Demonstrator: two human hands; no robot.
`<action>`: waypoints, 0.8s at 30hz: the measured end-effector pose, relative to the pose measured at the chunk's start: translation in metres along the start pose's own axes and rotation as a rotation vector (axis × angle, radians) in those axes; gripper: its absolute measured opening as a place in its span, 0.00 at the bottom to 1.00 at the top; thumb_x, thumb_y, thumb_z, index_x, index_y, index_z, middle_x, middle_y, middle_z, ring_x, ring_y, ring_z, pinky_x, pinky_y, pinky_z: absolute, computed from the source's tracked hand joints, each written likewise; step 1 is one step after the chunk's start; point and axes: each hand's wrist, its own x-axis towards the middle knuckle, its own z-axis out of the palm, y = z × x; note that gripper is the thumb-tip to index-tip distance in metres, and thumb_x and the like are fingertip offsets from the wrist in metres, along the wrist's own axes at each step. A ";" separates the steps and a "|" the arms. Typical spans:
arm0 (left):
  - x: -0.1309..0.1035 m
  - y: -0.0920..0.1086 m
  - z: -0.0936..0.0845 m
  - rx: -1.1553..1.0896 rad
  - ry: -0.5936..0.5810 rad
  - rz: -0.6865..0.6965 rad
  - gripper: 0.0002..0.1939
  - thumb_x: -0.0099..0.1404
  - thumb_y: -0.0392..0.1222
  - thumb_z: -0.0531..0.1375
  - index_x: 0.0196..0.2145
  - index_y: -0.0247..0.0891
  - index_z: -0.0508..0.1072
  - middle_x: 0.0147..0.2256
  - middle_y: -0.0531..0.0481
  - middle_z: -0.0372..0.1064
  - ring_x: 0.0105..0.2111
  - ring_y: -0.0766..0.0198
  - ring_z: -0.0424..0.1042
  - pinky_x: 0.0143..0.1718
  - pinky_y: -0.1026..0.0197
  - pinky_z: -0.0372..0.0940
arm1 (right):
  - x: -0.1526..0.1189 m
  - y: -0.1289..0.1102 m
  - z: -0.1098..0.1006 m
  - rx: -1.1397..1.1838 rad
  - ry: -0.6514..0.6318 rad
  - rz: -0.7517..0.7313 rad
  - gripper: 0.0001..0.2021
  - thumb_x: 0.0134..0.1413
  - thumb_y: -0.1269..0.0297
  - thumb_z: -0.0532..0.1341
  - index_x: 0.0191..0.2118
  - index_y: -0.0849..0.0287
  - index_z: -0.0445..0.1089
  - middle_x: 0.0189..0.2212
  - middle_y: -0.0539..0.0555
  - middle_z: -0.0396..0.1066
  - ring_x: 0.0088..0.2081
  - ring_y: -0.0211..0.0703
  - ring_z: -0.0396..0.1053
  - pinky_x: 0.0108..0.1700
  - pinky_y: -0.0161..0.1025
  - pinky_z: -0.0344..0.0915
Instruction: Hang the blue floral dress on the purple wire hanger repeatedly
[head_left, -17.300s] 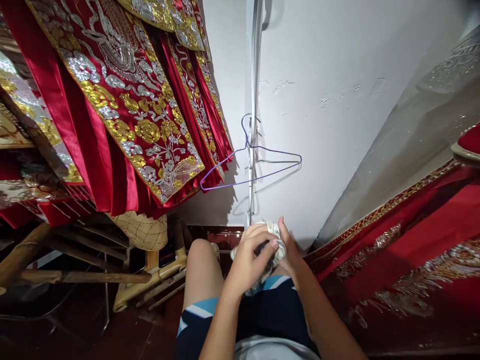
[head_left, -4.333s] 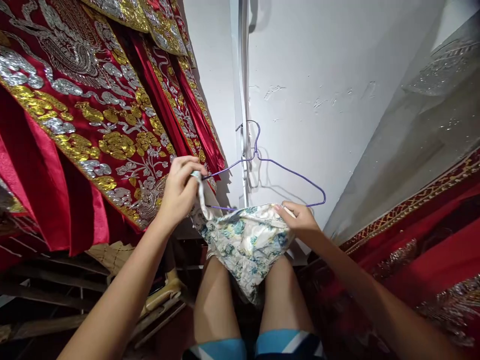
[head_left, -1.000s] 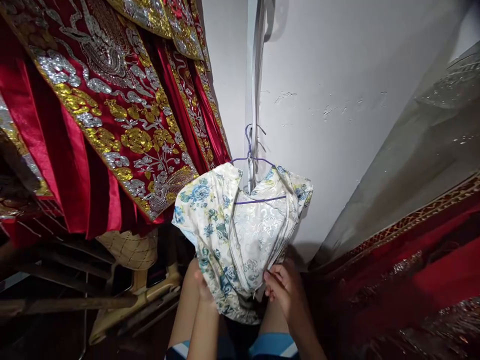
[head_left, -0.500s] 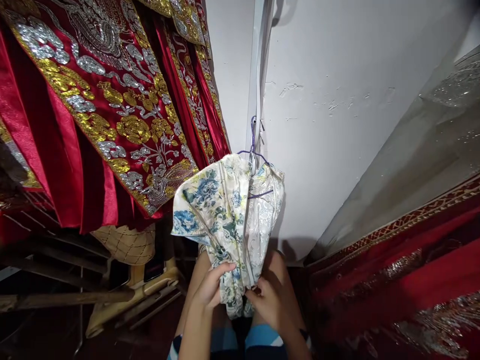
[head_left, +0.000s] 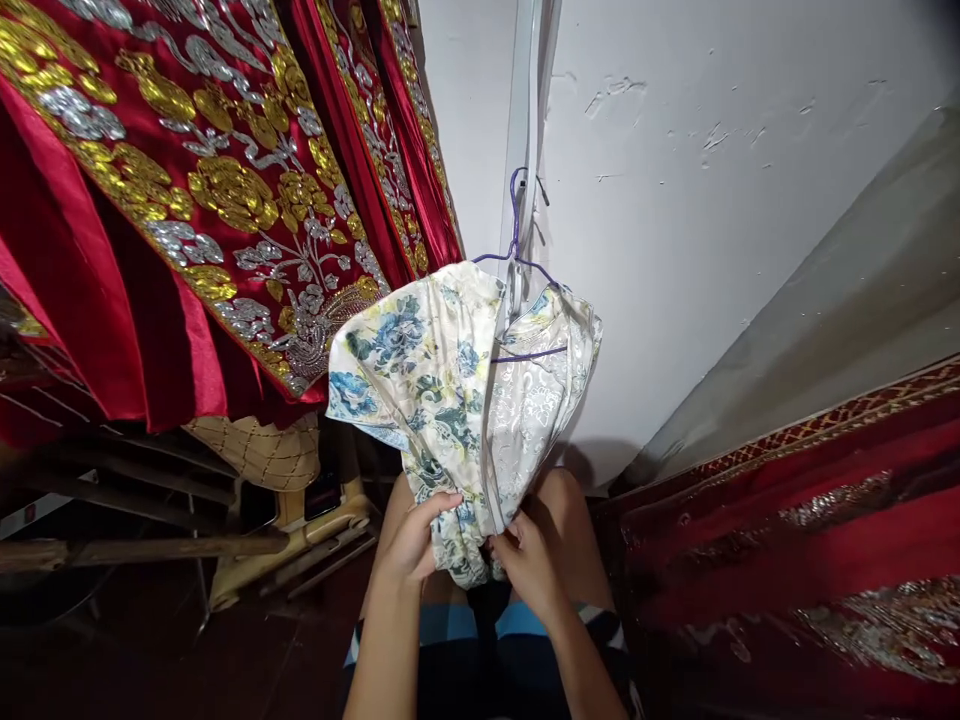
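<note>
A cream floral garment (head_left: 435, 370) with blue flowers and short sleeves hangs in front of me on a purple hanger (head_left: 515, 225). Its front falls apart on the right, where the pale patterned inside shows. My left hand (head_left: 421, 535) is closed round the gathered lower part, thumb on top of the cloth. At the lower end of the open front edge, my right hand (head_left: 525, 560) pinches the cloth; its fingertips are partly hidden. The lower part of the garment bunches between both hands, above my lap.
Red embroidered cloth (head_left: 247, 200) with gold and silver sequins hangs at the left, above a yellowish chair-like frame (head_left: 330, 520) and wooden poles (head_left: 172, 552). A white wall (head_left: 675, 220) stands ahead. More red cloth (head_left: 825, 500) lies along the right.
The view has shifted, so the hanger and wall appear higher. The garment's right side is spread wider, showing more of the inside. Both hands keep their hold on the cloth.
</note>
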 end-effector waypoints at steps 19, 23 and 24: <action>0.045 -0.084 -0.041 0.618 0.653 0.998 0.12 0.60 0.37 0.58 0.44 0.41 0.68 0.49 0.44 0.64 0.52 0.56 0.65 0.56 0.55 0.58 | 0.001 0.006 -0.022 0.008 -0.060 0.165 0.12 0.51 0.57 0.58 0.23 0.58 0.63 0.15 0.48 0.65 0.18 0.36 0.60 0.24 0.34 0.56; 0.034 -0.125 -0.037 0.727 0.324 0.774 0.13 0.61 0.33 0.56 0.43 0.41 0.70 0.42 0.46 0.68 0.47 0.56 0.68 0.52 0.57 0.61 | 0.000 0.004 -0.017 0.010 -0.162 0.135 0.13 0.53 0.56 0.58 0.24 0.59 0.65 0.16 0.48 0.65 0.20 0.36 0.61 0.25 0.33 0.57; 0.034 -0.129 -0.037 0.712 0.284 0.719 0.12 0.62 0.35 0.56 0.44 0.41 0.70 0.41 0.46 0.69 0.45 0.56 0.69 0.50 0.58 0.62 | 0.000 0.003 -0.017 -0.003 -0.160 0.122 0.14 0.53 0.55 0.59 0.24 0.59 0.66 0.17 0.48 0.66 0.20 0.36 0.62 0.25 0.34 0.58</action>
